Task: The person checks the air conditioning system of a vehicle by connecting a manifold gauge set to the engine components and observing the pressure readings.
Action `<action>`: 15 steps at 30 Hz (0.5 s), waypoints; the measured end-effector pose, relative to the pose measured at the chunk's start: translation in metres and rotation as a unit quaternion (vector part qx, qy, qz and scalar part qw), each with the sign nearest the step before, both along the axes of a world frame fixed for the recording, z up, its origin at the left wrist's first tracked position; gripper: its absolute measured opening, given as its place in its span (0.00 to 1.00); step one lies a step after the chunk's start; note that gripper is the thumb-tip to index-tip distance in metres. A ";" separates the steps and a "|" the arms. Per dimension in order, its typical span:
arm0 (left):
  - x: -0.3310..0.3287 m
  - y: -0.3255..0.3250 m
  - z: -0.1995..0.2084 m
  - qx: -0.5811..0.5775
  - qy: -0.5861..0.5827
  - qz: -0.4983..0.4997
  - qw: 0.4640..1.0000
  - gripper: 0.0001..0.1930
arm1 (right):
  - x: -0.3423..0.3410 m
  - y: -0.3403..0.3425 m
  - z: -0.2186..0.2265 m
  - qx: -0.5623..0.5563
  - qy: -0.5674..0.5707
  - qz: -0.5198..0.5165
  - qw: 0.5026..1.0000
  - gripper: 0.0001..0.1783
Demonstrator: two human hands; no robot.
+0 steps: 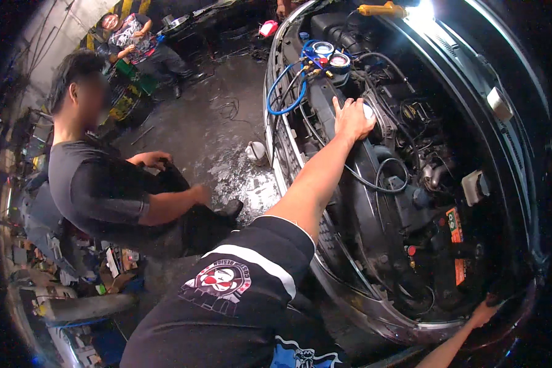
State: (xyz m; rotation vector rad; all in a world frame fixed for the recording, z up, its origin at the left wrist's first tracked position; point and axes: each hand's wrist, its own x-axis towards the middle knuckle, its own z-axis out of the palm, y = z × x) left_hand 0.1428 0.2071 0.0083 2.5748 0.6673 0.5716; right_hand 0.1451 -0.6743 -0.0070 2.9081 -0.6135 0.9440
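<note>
My left hand (352,119) reaches over the front of an open engine bay (380,239). Its thumb side closes round a white rounded thing (368,113), mostly covered by the hand, so its kind does not show; one finger sticks out away from it. Just beyond lies a manifold gauge set (330,56) with two round dials, brass fittings and a looped blue hose (279,109). At the lower right, my right hand (486,311) rests by the car's fender edge, its fingers lost in shadow.
A battery (455,245) with orange labels sits in the bay. A lit yellow work lamp (383,10) is by the windshield. On the left stands a person in a dark shirt (104,184); another sits farther back (144,49). A white jug (256,151) stands on the wet floor.
</note>
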 end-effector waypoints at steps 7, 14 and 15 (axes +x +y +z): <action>-0.001 0.001 0.001 0.000 -0.008 -0.004 1.000 0.39 | -0.010 0.028 0.012 -0.008 0.031 -0.042 0.999 0.54; 0.001 0.001 -0.002 0.017 0.011 0.003 1.000 0.41 | -0.010 0.019 0.010 0.000 0.005 -0.014 1.000 0.57; 0.001 0.001 -0.001 0.017 0.020 0.005 1.000 0.41 | -0.010 0.018 0.009 -0.002 0.007 -0.029 1.000 0.58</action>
